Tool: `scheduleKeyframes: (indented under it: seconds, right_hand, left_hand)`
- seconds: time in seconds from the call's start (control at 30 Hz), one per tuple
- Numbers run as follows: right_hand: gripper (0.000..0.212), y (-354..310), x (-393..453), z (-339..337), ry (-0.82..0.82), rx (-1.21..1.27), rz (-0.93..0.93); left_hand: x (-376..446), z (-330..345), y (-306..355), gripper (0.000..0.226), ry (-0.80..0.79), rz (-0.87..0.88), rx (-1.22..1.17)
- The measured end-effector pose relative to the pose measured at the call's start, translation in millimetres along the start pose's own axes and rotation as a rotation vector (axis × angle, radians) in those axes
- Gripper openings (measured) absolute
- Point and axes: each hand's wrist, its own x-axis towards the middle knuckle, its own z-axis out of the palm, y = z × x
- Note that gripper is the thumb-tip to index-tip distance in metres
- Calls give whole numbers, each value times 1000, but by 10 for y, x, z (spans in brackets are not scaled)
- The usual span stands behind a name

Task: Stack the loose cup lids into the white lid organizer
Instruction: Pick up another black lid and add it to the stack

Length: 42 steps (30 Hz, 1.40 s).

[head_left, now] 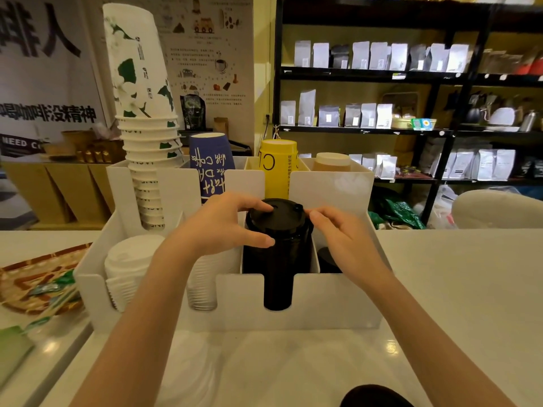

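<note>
Tall stack of white paper cups [147,136] leaned at upper left of my view. Blue cup [210,163] and yellow cup [278,165] stood upside down mid-frame. Black shelves [411,74] held pale bags, right. Patterned tray [35,286] lay at left edge.

Your way in is from the near side, across the bare surface [293,362]. The black lid stack [276,245] fills its slot in the organizer [323,306] to the top; tall cup stacks [147,160] wall off the back.
</note>
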Motion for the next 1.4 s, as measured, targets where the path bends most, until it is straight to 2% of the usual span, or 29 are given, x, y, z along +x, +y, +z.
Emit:
scheduleKeyframes:
  seconds: [0.2,0.3,0.4,0.6,0.73,0.9,1.0,1.2,1.33,1.4]
  right_hand:
    - [28,-20,-19,-5,2,-141,-48]
    - [38,-58,-95,-75,-70,-112,-9]
    - [51,-72,-284,-145,-72,-97,-29]
    - [56,0,-896,-374,-163,-177,-126]
    - [65,113,-1314,-504,-271,-258,-68]
    - [78,240,-1688,-569,-427,-270,128]
    - [83,283,-1771,-600,-494,-324,192]
    - [88,296,-1781,-681,-549,-333,307]
    - [62,201,-1782,-725,-538,-309,263]
    - [56,176,-1785,-743,-527,-286,250]
  left_hand:
    - [-28,2,22,58,-24,-9,30]
    - [-63,39,23,58,-43,12,69]
    - [-129,100,22,57,-26,39,149]
    - [-290,337,7,50,195,158,233]
    - [-388,517,6,52,316,196,271]
    - [-610,690,270,51,452,246,166]
    - [-787,831,429,49,363,286,100]
    - [-1125,1233,505,51,-50,278,86]
    - [-1149,1443,483,78,-378,158,145]
    - [-1123,1525,470,83,-478,137,165]
